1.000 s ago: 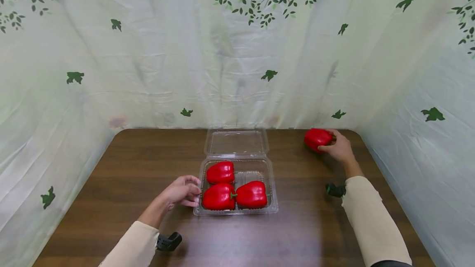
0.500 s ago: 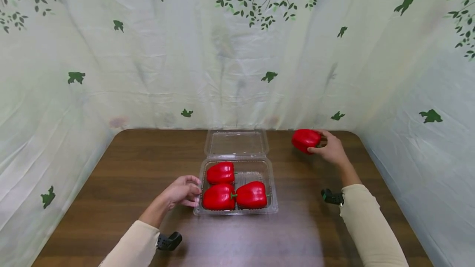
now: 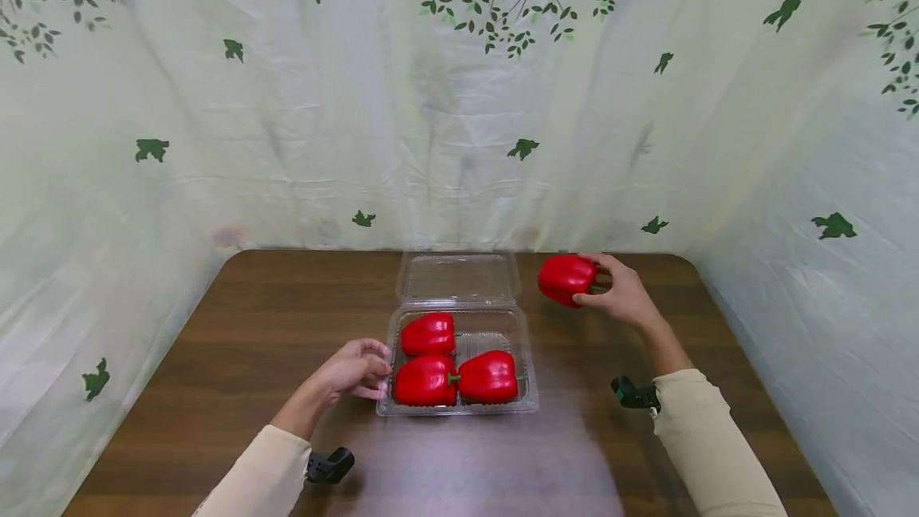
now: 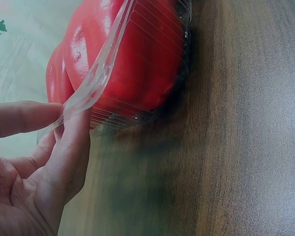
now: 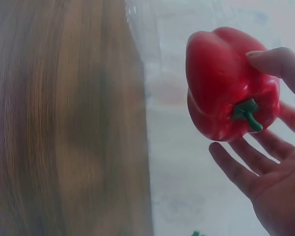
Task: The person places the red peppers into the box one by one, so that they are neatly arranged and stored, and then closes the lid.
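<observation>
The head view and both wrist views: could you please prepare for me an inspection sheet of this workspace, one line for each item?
Surface: brown wood-grain table.
Job's things: three red peppers lie in a clear plastic container; its far right corner is unfilled; its lid is open, folded back.
Clutter: nothing seen.
Left hand: pinches the container's left edge.
Right hand: holds a fourth pepper, right of the lid.
Cables: nothing seen.
Surroundings: pale cloth with green leaf prints behind and at both sides.
</observation>
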Motion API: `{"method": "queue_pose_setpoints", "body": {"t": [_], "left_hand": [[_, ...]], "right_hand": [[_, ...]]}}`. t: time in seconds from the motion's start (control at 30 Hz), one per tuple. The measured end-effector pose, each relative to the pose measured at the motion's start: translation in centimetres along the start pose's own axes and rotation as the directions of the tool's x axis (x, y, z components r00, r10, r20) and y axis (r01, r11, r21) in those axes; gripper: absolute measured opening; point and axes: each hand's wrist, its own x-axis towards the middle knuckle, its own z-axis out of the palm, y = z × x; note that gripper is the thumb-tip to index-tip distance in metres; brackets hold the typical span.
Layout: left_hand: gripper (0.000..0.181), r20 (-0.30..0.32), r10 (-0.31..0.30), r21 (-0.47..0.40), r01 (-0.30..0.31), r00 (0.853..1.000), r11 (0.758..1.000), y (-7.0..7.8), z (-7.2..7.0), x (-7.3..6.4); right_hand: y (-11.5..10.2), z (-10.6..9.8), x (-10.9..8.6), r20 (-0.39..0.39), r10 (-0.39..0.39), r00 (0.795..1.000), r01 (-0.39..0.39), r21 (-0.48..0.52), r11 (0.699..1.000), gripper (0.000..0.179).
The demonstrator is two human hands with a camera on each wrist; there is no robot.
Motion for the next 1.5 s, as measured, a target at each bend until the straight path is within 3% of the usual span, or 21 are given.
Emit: {"method": "queue_pose_setpoints", "body": {"t": [0.23,0.47,0.87,1.17,1.5], "left_hand": [[0.033,-0.014,-0.002,0.008,0.003,1.0,1.0,0.1,0.4,0.2],[0.034,-0.013,-0.003,0.022,0.004,1.0,1.0,0.2,0.0,-0.1],[0.033,0.005,0.008,0.003,-0.008,1.0,1.0,0.0,-0.3,-0.1],[0.031,0.013,0.009,-0.008,-0.009,1.0,1.0,-0.1,-0.3,-0.1],[0.03,0.019,0.005,-0.013,-0.005,1.0,1.0,-0.2,-0.4,0.1]], "right_hand": [[-1.7,1.2,-0.4,0.076,-0.086,0.993,0.082,0.054,0.995,0.07],[-3.1,3.2,-0.2,0.133,-0.12,0.984,0.104,0.12,0.987,0.067],[-3.8,5.6,0.3,0.2,-0.22,0.955,0.195,0.139,0.971,0.064],[-4.4,7.0,0.6,0.265,-0.204,0.942,0.179,0.116,0.977,0.064],[-4.9,8.3,1.2,0.306,-0.151,0.94,0.151,0.024,0.988,0.063]]}}
